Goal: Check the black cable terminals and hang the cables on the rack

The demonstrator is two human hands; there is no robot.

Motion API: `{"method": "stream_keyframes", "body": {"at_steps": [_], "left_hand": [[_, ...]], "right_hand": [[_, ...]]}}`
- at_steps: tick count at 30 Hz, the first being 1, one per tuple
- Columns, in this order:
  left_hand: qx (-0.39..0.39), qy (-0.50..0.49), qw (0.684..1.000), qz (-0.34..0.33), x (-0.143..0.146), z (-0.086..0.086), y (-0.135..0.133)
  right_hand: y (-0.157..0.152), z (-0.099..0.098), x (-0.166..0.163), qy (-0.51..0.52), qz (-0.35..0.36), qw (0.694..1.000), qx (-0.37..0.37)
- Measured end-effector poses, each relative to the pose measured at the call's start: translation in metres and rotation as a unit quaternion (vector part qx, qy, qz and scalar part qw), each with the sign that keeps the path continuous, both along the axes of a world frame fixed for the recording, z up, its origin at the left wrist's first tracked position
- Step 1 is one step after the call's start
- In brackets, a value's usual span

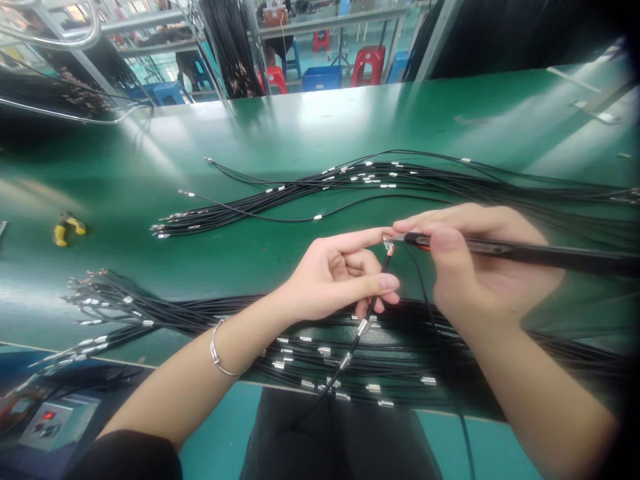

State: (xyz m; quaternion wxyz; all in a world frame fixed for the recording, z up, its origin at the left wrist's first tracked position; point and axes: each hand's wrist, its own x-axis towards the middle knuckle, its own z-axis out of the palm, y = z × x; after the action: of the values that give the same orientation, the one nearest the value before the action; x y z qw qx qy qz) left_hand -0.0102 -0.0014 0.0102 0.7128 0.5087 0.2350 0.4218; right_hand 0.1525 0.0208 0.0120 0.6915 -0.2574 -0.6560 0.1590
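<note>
My left hand (340,273) pinches a thin black cable (373,303) between thumb and fingers, holding its stripped end with coloured wires (389,248) upright. My right hand (475,260) grips a long black pen-shaped tool (525,252) that lies level, its tip touching the cable's end. A silver bracelet (216,350) sits on my left wrist. The held cable carries small metal sleeves (363,327) and drops off the table's near edge.
A near bundle of black cables (200,320) lies under my hands, and a far bundle (350,183) spreads across the green table (300,120). A yellow-handled tool (67,229) rests at the left. A grey control box (47,423) is low left. Stools and racks stand behind.
</note>
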Motion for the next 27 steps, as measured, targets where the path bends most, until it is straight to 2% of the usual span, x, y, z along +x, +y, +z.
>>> {"method": "stream_keyframes", "body": {"at_steps": [3, 7, 9, 13, 16, 19, 23, 25, 27], "left_hand": [[-0.005, 0.007, 1.0, 0.003, 0.0, 0.0, 0.0], [0.001, 0.008, 1.0, 0.004, 0.0, -0.001, 0.0], [0.004, 0.01, 1.0, 0.009, 0.001, -0.001, 0.0], [0.007, 0.017, 0.999, 0.042, 0.003, -0.004, 0.001], [0.013, 0.023, 0.997, 0.07, 0.004, -0.006, 0.001], [0.016, 0.028, 0.997, 0.076, 0.005, -0.006, 0.002], [0.014, 0.022, 0.997, 0.075, 0.005, -0.004, 0.002], [0.015, 0.018, 0.997, 0.074, 0.005, -0.003, 0.002], [0.016, 0.019, 0.997, 0.073, 0.005, -0.003, 0.002]], "right_hand": [[-0.004, 0.002, -0.001, -0.012, -0.003, 1.0, 0.015], [-0.008, 0.003, 0.0, -0.041, -0.027, 0.999, -0.016], [-0.008, 0.004, 0.003, -0.067, -0.028, 0.997, -0.008], [-0.004, 0.005, 0.014, -0.185, 0.0, 0.981, 0.049], [-0.002, 0.005, 0.017, -0.251, 0.003, 0.967, 0.05], [-0.003, 0.004, 0.013, -0.208, 0.008, 0.978, 0.031], [-0.007, 0.006, 0.004, -0.043, 0.014, 0.999, -0.027], [-0.008, 0.006, 0.002, -0.035, 0.016, 0.998, -0.052], [-0.008, 0.005, 0.002, -0.044, 0.013, 0.998, -0.041]]}}
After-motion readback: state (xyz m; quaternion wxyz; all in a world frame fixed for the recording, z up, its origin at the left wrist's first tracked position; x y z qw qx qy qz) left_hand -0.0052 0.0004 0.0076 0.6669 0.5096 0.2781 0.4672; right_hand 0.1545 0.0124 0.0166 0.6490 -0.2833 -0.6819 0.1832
